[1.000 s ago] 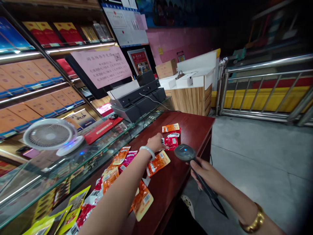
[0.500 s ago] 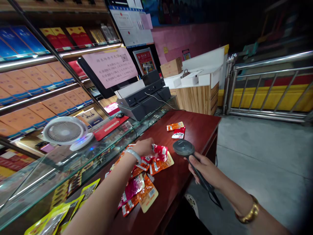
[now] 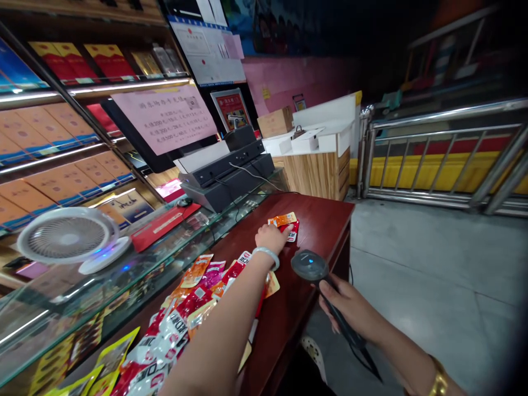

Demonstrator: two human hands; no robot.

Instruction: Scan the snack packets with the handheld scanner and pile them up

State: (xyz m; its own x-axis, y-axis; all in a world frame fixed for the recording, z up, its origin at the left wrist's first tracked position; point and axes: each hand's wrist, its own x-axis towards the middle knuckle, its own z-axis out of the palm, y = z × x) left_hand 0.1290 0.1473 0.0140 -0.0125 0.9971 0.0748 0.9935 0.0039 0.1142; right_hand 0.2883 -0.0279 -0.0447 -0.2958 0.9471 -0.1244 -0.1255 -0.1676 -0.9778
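Observation:
My right hand is wrapped round the handle of a dark barcode scanner, its head over the desk's right edge. On the far part of the desk, my left hand has closed fingers, the thumb over a red snack packet; the palm hides part of it. An orange packet lies just beyond those fingers. Under and beside my left forearm spreads a pile of red, orange and purple packets. Yellow packets lie at the lower left.
A glass counter runs along the left of the red-brown desk. On it stand a white fan, a red envelope-like item and a dark grey machine. Metal railing stands at right.
My left hand has moved from the pile to the far packets, carrying a red packet. The scanner stays in my right hand; a small blue light now shows on it. The view has shifted slightly.

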